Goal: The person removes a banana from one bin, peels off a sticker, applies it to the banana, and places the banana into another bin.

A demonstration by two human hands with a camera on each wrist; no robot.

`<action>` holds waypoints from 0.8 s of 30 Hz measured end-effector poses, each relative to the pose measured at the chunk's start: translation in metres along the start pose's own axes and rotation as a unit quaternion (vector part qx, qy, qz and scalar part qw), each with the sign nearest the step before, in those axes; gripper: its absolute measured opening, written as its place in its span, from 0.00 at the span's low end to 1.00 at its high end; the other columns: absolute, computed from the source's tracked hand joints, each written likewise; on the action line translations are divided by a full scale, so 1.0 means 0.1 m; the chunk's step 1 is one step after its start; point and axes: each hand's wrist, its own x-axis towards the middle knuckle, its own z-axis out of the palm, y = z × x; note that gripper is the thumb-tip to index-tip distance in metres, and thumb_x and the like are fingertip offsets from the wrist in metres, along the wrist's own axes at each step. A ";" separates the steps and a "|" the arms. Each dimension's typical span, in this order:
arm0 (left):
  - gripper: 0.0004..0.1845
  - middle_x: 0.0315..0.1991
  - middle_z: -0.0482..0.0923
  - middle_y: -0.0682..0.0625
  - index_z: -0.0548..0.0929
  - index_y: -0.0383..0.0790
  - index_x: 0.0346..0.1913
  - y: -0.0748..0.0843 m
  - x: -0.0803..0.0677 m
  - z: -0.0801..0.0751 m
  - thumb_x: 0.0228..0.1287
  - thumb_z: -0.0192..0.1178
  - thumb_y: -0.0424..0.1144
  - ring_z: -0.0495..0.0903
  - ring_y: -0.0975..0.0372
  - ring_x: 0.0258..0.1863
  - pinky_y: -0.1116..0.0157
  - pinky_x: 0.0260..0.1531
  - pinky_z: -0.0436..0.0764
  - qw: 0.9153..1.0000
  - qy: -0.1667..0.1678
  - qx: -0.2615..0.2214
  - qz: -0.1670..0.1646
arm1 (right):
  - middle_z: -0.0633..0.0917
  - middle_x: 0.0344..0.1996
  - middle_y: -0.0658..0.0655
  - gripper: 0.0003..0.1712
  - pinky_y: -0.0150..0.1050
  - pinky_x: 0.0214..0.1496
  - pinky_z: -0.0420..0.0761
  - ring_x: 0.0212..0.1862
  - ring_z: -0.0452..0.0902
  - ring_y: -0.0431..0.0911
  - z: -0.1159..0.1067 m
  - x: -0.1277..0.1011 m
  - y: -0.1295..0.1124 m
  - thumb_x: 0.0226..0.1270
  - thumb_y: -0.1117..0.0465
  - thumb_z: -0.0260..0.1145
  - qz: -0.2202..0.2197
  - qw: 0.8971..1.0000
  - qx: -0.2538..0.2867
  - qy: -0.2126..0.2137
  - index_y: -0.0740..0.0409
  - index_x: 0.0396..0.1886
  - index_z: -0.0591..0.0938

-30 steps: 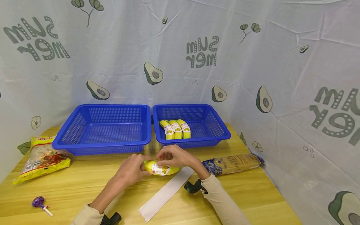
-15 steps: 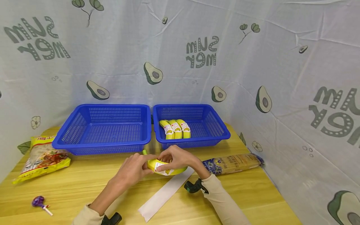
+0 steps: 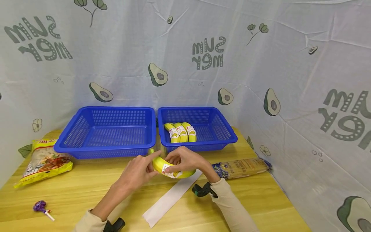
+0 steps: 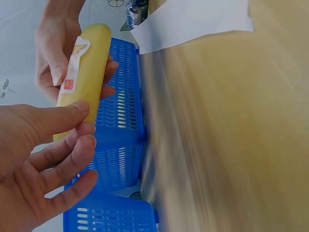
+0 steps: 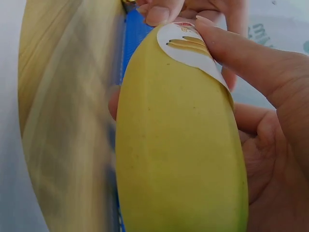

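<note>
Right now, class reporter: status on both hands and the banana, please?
Right hand grips banana, thumb on its sticker. Left hand touches the banana's end with straight fingers. Banana off the table, in front of right basket. Nothing between.

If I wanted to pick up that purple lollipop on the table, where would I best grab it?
Probably by the thin white stick, from above. The lollipop lies flat on the table, its wrapped purple head up-left and the stick pointing down-right, with open wood all round it, so a thumb-and-finger pinch across the stick looks easiest.
</note>
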 end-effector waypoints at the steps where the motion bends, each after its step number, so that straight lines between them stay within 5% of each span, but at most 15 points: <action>1: 0.41 0.21 0.76 0.63 0.79 0.42 0.75 0.00 0.00 -0.01 0.57 0.82 0.29 0.73 0.75 0.20 0.71 0.22 0.77 1.000 0.004 0.000 0.000 | 0.93 0.40 0.55 0.17 0.33 0.46 0.89 0.39 0.88 0.35 -0.02 -0.01 -0.01 0.71 0.58 0.78 0.000 1.000 0.001 0.000 0.66 0.52 0.90; 9: 0.48 0.23 0.79 0.62 0.68 0.36 0.79 -0.01 0.00 -0.04 0.57 0.81 0.27 0.77 0.73 0.22 0.69 0.26 0.80 0.996 0.082 -0.015 -0.021 | 0.93 0.41 0.54 0.19 0.34 0.48 0.89 0.40 0.89 0.37 -0.16 -0.13 -0.14 0.71 0.58 0.79 0.021 1.000 0.014 0.011 0.66 0.54 0.89; 13: 0.35 0.27 0.83 0.57 0.76 0.31 0.67 0.01 0.03 0.02 0.57 0.81 0.26 0.82 0.68 0.24 0.67 0.27 0.82 0.991 0.116 -0.043 -0.047 | 0.93 0.41 0.54 0.18 0.36 0.49 0.90 0.42 0.89 0.40 -0.23 -0.20 -0.18 0.71 0.59 0.78 0.023 0.999 0.026 0.022 0.66 0.54 0.89; 17: 0.17 0.34 0.88 0.49 0.85 0.30 0.52 0.04 0.08 0.09 0.62 0.77 0.27 0.88 0.61 0.27 0.67 0.29 0.86 0.984 0.100 -0.128 -0.078 | 0.92 0.41 0.54 0.18 0.37 0.49 0.90 0.42 0.90 0.41 -0.30 -0.23 -0.18 0.72 0.59 0.77 0.028 0.999 0.028 0.033 0.66 0.54 0.88; 20: 0.14 0.41 0.90 0.41 0.87 0.26 0.53 0.07 0.14 0.15 0.67 0.73 0.27 0.91 0.54 0.33 0.64 0.31 0.90 0.966 0.069 -0.221 -0.111 | 0.92 0.42 0.55 0.19 0.37 0.50 0.90 0.44 0.90 0.42 -0.36 -0.23 -0.19 0.72 0.59 0.77 0.039 0.998 0.023 0.037 0.67 0.55 0.88; 24: 0.18 0.50 0.88 0.31 0.82 0.21 0.62 0.11 0.22 0.21 0.74 0.67 0.28 0.92 0.42 0.43 0.56 0.37 0.92 0.927 0.052 -0.337 -0.158 | 0.92 0.45 0.58 0.22 0.38 0.52 0.90 0.46 0.90 0.45 -0.45 -0.24 -0.21 0.72 0.60 0.77 0.051 0.997 0.012 0.051 0.70 0.58 0.86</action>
